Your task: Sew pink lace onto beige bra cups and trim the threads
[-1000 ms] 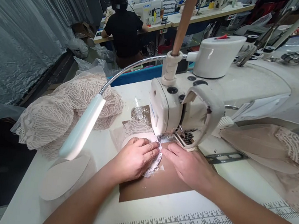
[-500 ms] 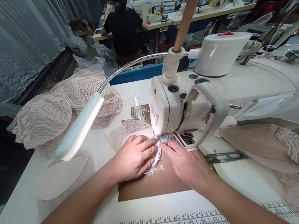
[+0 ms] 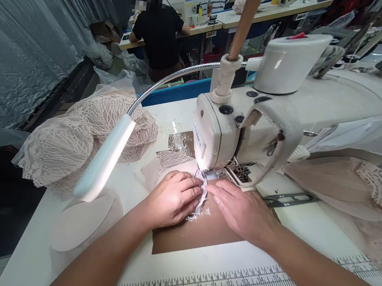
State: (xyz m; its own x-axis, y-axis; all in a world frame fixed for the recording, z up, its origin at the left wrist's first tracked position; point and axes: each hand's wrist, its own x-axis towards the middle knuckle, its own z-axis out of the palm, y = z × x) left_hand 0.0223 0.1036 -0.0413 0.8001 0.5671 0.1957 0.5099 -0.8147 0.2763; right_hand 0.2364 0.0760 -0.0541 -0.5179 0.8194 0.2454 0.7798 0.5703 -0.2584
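Observation:
My left hand (image 3: 173, 201) rests at the sewing machine's needle area with its fingers bent and close together, holding a pale lace fabric piece (image 3: 200, 204) down. My right hand (image 3: 240, 209) lies on the other side of that piece, fingers stretched out and fingertips at its edge. Just beyond the fingertips is the presser foot (image 3: 212, 175) under the white sewing machine head (image 3: 210, 131). Beneath both hands is a smooth brown sheet (image 3: 195, 242). Part of the lace piece is covered by my left fingers, and the needle itself cannot be made out.
A gooseneck lamp (image 3: 104, 162) hangs over the left of the table. Behind it lies heaped beige lace (image 3: 68, 138), with pale oval pads (image 3: 82, 222) nearer me. More beige pieces (image 3: 334, 178) lie at right. A ruler strip (image 3: 207, 283) runs along the front edge. A co-worker (image 3: 157, 35) sits beyond.
The camera view has shifted slightly. My right fingers lie a little flatter and more spread beside the lace piece. My left hand stays in nearly the same place.

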